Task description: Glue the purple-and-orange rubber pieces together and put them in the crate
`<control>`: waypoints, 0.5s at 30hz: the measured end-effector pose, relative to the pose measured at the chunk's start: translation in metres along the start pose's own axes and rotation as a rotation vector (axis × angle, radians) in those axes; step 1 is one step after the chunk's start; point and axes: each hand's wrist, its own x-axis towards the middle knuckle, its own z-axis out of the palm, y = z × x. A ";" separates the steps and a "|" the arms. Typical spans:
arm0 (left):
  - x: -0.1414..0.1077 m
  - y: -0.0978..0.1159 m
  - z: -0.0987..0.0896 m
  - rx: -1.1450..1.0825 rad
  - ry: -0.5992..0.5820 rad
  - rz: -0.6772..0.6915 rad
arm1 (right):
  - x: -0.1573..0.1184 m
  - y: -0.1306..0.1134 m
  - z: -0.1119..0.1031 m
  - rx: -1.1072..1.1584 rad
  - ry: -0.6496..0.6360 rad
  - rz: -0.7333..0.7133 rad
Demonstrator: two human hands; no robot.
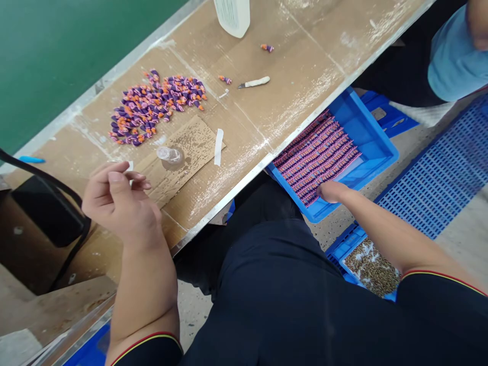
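Note:
My left hand (121,202) is raised over the table's left part, palm up, fingers loosely curled and a little apart; I see nothing held in it. Beside it, a small clear cup-like piece (170,156) stands on a wet-spotted cardboard sheet (192,137). Beyond lies a pile of small purple, pink and orange pieces (152,109). My right hand (331,192) reaches down into a blue bin (375,140), touching or close over the near end of tight rows of similar coloured pieces (318,157). Its fingers are hidden.
A white-handled knife (255,82) and two loose coloured pieces lie further right, below a white bottle (236,18). A white strip (218,147) crosses the cardboard's edge. A tray of brownish grains (371,267) sits low right. Another person's blue-clothed part (457,56) is at right.

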 end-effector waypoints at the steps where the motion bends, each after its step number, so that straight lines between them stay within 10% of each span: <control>1: 0.001 -0.002 -0.001 -0.005 -0.006 0.007 | -0.004 0.002 -0.005 0.041 0.001 0.002; 6: -0.009 0.007 -0.008 -0.053 -0.217 0.333 | -0.045 -0.013 -0.034 0.471 0.123 -0.218; 9: -0.039 0.038 -0.012 -0.049 -0.518 0.752 | -0.070 -0.067 -0.047 1.370 0.332 -0.638; 12: -0.081 0.076 -0.011 -0.016 -0.707 0.724 | -0.085 -0.140 -0.058 1.917 0.085 -1.015; 15: -0.113 0.095 -0.009 0.048 -0.678 0.636 | -0.094 -0.195 -0.069 2.108 -0.233 -1.061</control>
